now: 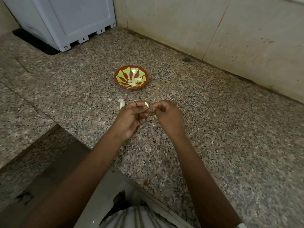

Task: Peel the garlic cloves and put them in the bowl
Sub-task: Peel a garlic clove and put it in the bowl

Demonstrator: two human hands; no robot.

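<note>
The head camera looks down at a speckled stone worktop (pixel 213 129) in a corner.

The person holds both hands up over the worktop, close together. The left hand (pixel 131 117) is turned palm up, and its thumb and fingers pinch a garlic clove (pixel 146 104). The clove is pale and sticks up from the fingertips. The right hand (pixel 167 116) is just beside it with its fingers curled in. The tips of those fingers are right next to the clove. I cannot tell if they hold a bit of skin or nothing at all.

Further back on the worktop, well apart from the hands, sits a small bowl (pixel 118 74). It is red with green shapes inside. A little heap of peeled cloves (pixel 134 82) lies in the middle of it.

Another piece of garlic (pixel 121 103) lies on the worktop just left of the left hand. Some thin bits of skin (pixel 152 119) lie under the hands.

At the far left stands a white machine (pixel 69 22) on a black mat (pixel 32 41). Pale wall tiles (pixel 213 30) run behind the worktop and have some small marks on them.

Down low you can see a bare foot (pixel 119 197) on a light floor (pixel 102 191), and some striped cloth (pixel 136 216).
</note>
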